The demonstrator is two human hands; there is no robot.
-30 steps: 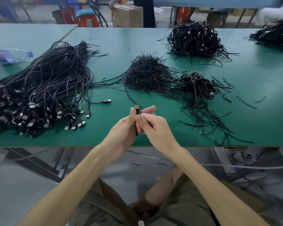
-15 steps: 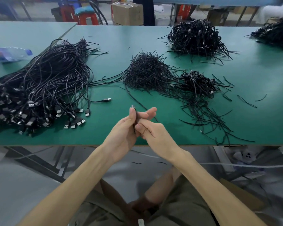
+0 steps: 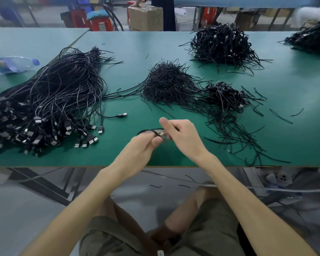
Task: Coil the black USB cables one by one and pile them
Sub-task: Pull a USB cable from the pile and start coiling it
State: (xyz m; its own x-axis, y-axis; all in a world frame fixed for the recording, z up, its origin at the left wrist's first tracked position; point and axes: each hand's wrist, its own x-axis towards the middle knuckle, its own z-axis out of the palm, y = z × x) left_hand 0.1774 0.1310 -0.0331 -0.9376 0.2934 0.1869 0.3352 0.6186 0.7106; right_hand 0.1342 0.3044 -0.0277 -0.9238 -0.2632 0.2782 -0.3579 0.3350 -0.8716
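Both forearms reach in from the near edge and meet low over the green table (image 3: 118,156), the hands almost touching. The left hand (image 3: 144,145) is palm-in, its fingers (image 3: 156,143) curled shut round a small black cable (image 3: 148,131) — a loop of it arcs out just above the knuckles, and a metal plug end shows at the fingertips, blurred. The right hand (image 3: 181,134) sits just beside and slightly higher, wrist bent, thumb up, its fingers folded in and pinching the same cable where it runs between the two hands; how much of the cable lies inside either palm cannot be seen. The cable hangs just above the table, near the front edge. To the left lies a big bundle (image 3: 50,104) of loose cables with plugs fanned toward the person. Beyond the hands sits a heap of ties (image 3: 168,84), with a small coiled pile (image 3: 225,96) just right of it — a larger pile (image 3: 222,45) farther back.
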